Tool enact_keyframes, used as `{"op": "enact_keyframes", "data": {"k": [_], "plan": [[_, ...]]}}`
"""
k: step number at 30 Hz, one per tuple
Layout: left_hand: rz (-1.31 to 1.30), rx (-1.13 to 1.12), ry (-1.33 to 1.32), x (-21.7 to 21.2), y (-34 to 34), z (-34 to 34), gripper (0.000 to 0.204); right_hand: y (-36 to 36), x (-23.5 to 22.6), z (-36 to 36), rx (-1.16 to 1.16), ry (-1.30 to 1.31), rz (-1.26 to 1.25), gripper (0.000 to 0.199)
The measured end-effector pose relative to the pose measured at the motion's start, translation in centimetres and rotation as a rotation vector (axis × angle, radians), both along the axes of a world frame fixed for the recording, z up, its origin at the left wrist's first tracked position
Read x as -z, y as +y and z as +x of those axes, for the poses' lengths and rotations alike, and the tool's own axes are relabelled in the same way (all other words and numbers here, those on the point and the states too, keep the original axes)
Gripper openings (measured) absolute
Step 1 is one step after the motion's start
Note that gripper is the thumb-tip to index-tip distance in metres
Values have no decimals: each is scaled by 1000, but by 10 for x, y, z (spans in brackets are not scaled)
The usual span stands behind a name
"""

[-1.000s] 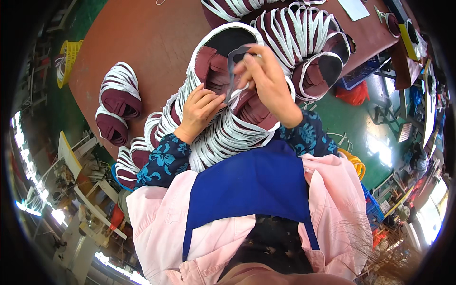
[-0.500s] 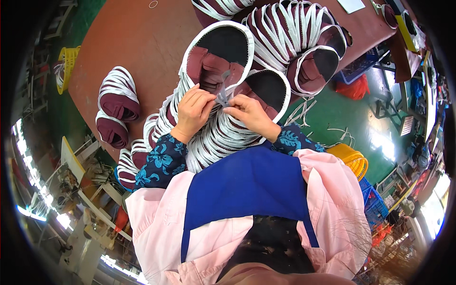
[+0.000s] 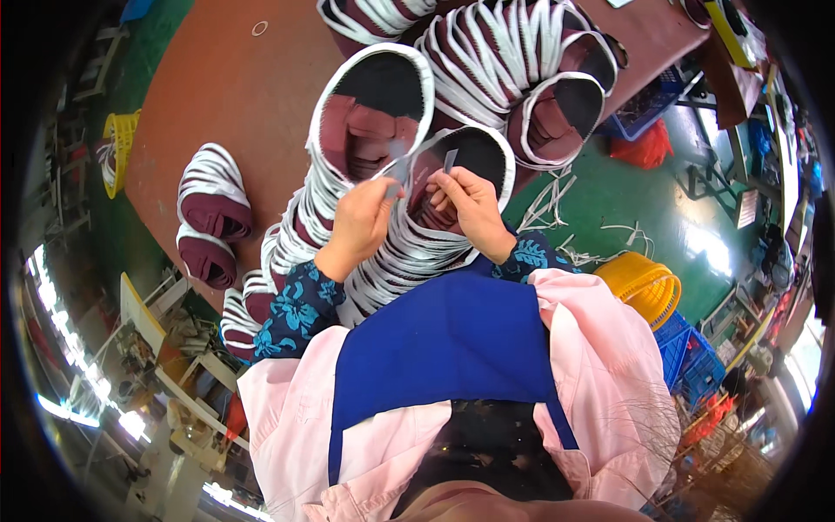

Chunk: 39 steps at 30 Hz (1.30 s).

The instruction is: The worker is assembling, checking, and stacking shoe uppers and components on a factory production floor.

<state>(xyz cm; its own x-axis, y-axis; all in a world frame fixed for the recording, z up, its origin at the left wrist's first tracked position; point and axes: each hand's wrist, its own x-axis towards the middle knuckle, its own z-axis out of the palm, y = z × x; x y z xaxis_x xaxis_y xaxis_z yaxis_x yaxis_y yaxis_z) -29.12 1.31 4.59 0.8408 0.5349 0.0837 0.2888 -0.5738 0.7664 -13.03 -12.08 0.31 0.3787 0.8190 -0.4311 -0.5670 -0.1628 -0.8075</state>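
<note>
Between the thumb and fingers of my left hand (image 3: 358,223) are thin grey strips (image 3: 398,169), blurred by motion. My right hand (image 3: 470,207) is pinched on a short grey strip (image 3: 450,160) that sticks up from the fingertips. The hands are a little apart, above a long row of nested shoe uppers (image 3: 396,270), maroon with white edges. Beyond my left fingers, one large upper (image 3: 380,83) faces up with its black toe lining showing. Another upper (image 3: 480,155) lies just behind my right hand.
More stacked uppers (image 3: 487,56) fill the far side of the brown table (image 3: 252,96), and a small pile (image 3: 214,196) stands at the left. To the right, the green floor holds white scraps (image 3: 548,204), a red bag (image 3: 642,143), a yellow basket (image 3: 644,287) and blue crates (image 3: 691,357).
My hands were together on the grey strips; now they have parted, each with grey strip in its fingers. The right hand has moved slightly away to the right. The whole view has shifted a little.
</note>
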Motion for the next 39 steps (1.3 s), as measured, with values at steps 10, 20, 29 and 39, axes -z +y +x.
{"op": "enact_keyframes", "data": {"k": [10,20,29,39], "plan": [[2,180,225,2,-17,12,15,-9,-4,56,186,-733,-38,13],[26,196,233,5,-21,19,13,-29,106,117,-234,-1318,-512,30],[99,135,217,9,-21,14,16,-13,7,105,13,-1655,-353,26],[-64,-99,54,12,-16,10,14,7,33,5,-351,396,-349,57]]}}
